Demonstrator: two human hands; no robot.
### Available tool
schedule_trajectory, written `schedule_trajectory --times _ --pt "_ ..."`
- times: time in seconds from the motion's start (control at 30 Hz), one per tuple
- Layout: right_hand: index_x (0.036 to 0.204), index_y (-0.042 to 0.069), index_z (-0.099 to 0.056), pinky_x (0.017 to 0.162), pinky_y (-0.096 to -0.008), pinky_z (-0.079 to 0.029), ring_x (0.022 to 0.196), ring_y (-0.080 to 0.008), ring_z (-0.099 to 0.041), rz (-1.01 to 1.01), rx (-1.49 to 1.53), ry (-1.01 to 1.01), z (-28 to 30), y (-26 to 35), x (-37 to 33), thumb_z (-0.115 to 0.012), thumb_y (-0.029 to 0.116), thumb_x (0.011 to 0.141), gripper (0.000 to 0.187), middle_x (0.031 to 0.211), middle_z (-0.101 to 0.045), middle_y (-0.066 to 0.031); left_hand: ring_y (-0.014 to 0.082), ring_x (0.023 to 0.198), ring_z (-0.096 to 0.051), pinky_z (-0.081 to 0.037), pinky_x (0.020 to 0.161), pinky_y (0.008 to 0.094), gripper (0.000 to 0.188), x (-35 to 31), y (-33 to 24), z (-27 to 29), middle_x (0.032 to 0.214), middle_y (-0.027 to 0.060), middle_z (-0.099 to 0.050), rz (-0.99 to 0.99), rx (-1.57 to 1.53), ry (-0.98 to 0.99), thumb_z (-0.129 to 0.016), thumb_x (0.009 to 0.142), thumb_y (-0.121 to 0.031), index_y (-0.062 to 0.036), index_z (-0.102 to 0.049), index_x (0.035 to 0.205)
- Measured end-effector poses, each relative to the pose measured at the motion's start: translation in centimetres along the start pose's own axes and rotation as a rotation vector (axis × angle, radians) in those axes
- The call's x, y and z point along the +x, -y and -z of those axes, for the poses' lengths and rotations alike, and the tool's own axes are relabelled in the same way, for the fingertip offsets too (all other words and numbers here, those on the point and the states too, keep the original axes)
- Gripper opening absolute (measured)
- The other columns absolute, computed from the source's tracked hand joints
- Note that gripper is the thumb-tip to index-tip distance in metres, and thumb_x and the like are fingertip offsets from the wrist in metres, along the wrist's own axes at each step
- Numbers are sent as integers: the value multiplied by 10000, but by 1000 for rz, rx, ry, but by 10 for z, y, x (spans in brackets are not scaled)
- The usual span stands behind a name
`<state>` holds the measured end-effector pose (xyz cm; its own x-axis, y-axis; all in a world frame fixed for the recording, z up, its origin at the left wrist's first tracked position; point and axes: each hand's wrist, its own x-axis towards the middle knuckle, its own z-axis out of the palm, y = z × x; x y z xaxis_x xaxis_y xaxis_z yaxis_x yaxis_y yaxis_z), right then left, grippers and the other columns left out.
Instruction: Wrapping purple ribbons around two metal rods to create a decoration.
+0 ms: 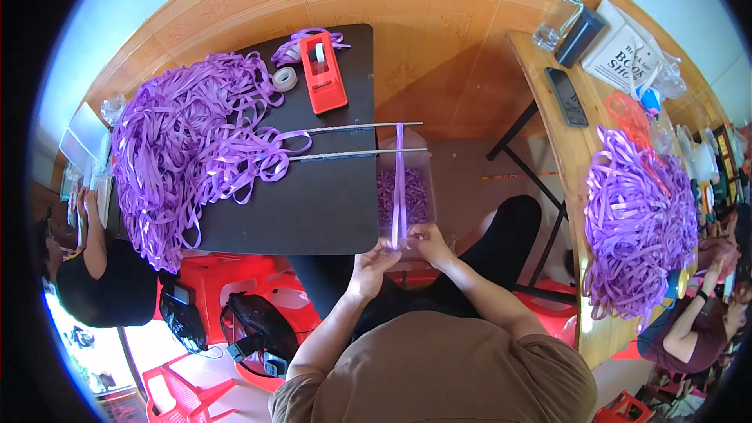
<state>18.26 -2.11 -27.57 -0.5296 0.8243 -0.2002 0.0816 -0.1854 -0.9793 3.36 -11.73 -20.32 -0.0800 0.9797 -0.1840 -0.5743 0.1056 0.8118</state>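
Just past the front corner of the black table, my left hand (374, 266) and my right hand (432, 247) are close together, fingers pinched at the near end of a purple ribbon (399, 188). This ribbon stretches away from me in narrow strands to two thin metal rods (406, 151), which jut out over the table's right edge. Its far end loops at the farther rod. Below it stands a clear plastic bin (430, 188) holding many short purple ribbon pieces (392, 207). The fingertips are small, and the exact grip is partly hidden.
A big tangle of purple ribbon (188, 141) covers the left of the black table (313, 211). A red tape dispenser (324, 82) and tape roll (284, 78) lie behind. On the wooden table (552, 102) are a phone (566, 97), bottles and another ribbon heap (634, 227). People sit at both sides.
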Motion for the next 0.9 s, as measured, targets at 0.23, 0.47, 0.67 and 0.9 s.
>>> schedule_trajectory --times 0.23,0.47,0.67,0.9 --pt "817 -2 -664 588 -222 -432 659 -94 -569 -233 332 146 -5 -24 -14 -671 15 801 24 755 -642 -35 113 892 -589 -479 807 241 186 21 27 8 983 54 -625 55 151 -108 -604 864 25 -4 -600 1048" --pt "877 -13 -682 655 -223 -486 710 -106 -619 -360 335 264 8 -8 -26 -692 27 771 114 793 -670 -56 82 752 -592 -499 686 227 198 9 20 5 868 36 -629 -64 755 -152 -680 835 -34 9 -610 1015" --pt "920 -22 -688 768 -245 -485 789 -123 -632 -319 309 393 1 41 -40 -695 24 748 178 854 -691 -69 82 822 -596 -502 755 220 208 13 12 6 915 35 -646 97 370 -133 -642 881 -70 -19 -631 1083" --pt "970 -22 -685 790 -233 -468 812 -95 -609 -349 323 425 5 49 -53 -697 39 774 207 889 -683 -33 82 822 -595 -479 762 222 154 16 1 -21 917 43 -654 -2 296 -169 -615 896 -62 -11 -664 1032"
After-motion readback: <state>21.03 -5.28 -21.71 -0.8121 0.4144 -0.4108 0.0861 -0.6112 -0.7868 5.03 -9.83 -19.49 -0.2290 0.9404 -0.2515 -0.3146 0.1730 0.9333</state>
